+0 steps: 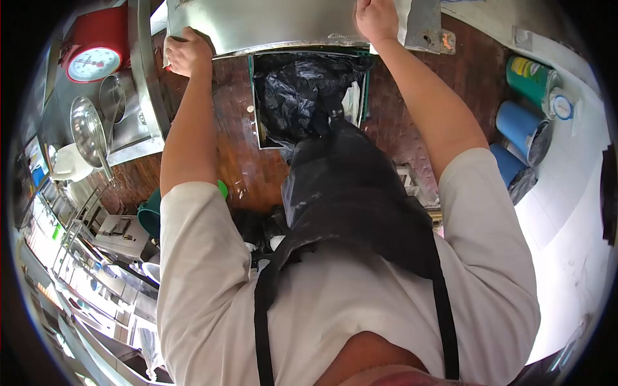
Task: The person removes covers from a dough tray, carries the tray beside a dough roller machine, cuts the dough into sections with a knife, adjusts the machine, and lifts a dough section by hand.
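Note:
A wide stainless-steel panel (277, 29) spans the top of the head view; its far side is cut off by the frame. My left hand (188, 53) is closed at the panel's left front corner, fingers curled at the edge. Toward the right end my right hand (378, 20) is closed with the thumb uppermost, beside a white strip (403, 22); its fingertips are partly hidden. Below the panel, between my arms, stands a bin lined with a black plastic bag (302, 87). A black apron (360, 186) hangs down my front.
At left, a red dial scale (96, 61) and a metal strainer (89, 132) are on a steel counter (145, 96). A green container (531, 77) and a blue bin (518, 128) line the right wall. Brown tile floor (412, 109) shows around the lined bin.

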{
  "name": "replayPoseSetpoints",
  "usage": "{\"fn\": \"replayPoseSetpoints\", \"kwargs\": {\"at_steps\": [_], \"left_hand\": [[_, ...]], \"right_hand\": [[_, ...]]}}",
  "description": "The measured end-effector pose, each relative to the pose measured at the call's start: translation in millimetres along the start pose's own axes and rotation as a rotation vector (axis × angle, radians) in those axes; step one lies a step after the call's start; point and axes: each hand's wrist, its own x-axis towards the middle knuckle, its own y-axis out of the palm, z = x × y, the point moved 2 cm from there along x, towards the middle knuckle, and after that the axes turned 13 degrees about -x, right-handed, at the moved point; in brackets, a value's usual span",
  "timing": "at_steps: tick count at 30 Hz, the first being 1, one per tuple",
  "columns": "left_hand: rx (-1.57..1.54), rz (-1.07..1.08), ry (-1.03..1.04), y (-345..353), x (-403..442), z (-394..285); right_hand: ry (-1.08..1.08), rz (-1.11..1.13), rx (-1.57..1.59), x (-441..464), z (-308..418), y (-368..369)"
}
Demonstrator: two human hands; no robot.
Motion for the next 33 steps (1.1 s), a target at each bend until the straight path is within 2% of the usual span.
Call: {"fn": "replayPoseSetpoints", "kwargs": {"at_steps": [1,7,9,12,17,18,21,24,27,30,33], "left_hand": [[0.074,0.096,-0.024,-21.7,-22.0,26.4],[-0.019,-0.017,0.029,1.1,-5.6,25.0],[-0.049,0.115,-0.07,-18.0,-7.8,11.4],[-0.022,0.072,-0.048,-5.7,0.2,21.8],[-0.021,0.081,0.059,-12.3,-4.0,26.7],[0.167,0.14,0.052,-30.5,-8.0,-0.2],[0.161,0.063,0.079,-16.5,-3.3,14.3],[0.151,0.081,0.054,-22.9,-3.6,8.4],[0.128,0.086,0.073,-16.9,-6.4,9.5],[0.118,0.096,0.079,-23.4,-4.0,8.2],[0.079,-0.027,0.134,-11.4,-2.2,22.5]], "right_hand": [[0.042,0.127,-0.009,-41.9,9.3,-3.0],[0.06,0.112,-0.012,-11.2,19.7,-9.6],[0.055,0.125,-0.03,-18.2,17.8,-7.5],[0.007,0.041,-0.02,-20.7,14.8,1.8],[0.019,0.056,0.032,-28.1,13.8,-0.3],[0.03,0.065,0.048,-27.7,15.5,-5.0],[0.019,0.043,0.007,-21.8,13.7,4.4],[-0.119,-0.078,-0.093,-24.9,2.9,20.0],[0.055,0.083,-0.001,-24.5,24.9,-11.4],[0.007,0.037,-0.011,-22.7,20.1,-1.8],[-0.028,0.016,0.008,-22.7,16.5,0.8]]}}
